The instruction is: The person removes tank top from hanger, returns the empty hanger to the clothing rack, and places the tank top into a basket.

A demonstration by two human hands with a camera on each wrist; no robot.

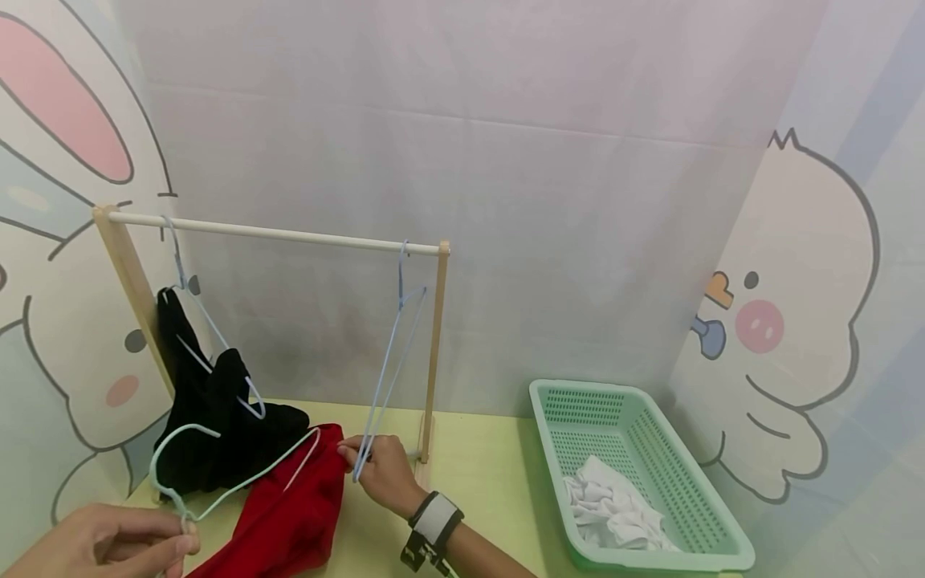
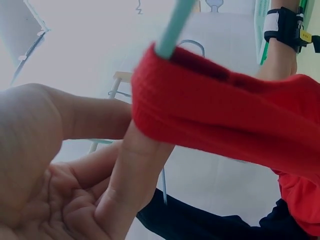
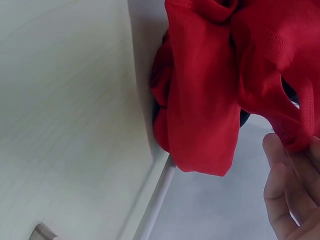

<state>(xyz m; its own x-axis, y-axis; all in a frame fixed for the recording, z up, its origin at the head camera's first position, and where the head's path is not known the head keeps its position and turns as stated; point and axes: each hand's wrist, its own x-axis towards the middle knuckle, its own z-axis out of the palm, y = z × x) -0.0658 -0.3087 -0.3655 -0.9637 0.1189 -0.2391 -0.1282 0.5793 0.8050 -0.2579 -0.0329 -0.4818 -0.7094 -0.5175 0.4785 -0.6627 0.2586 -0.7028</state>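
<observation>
My left hand (image 1: 184, 539) at the bottom left pinches the wire of a mint green hanger (image 1: 249, 480), which runs into a red garment (image 1: 289, 514) lying on the table. In the left wrist view a finger (image 2: 135, 170) sits under a red garment (image 2: 225, 115) edge beside the green hanger (image 2: 172, 27). My right hand (image 1: 352, 459) pinches the red garment's upper edge, right by the lower end of an empty blue hanger (image 1: 388, 361) on the rack. Seen from the right wrist, the fingers (image 3: 285, 195) hold a strap of the red garment (image 3: 200, 100).
A small wooden rack with a white rod (image 1: 275, 234) stands at the back of the yellow-green table (image 1: 491, 482). A black garment (image 1: 209, 425) hangs on a blue hanger at its left end. A green basket (image 1: 585, 386) with white cloth (image 1: 614, 506) sits at the right.
</observation>
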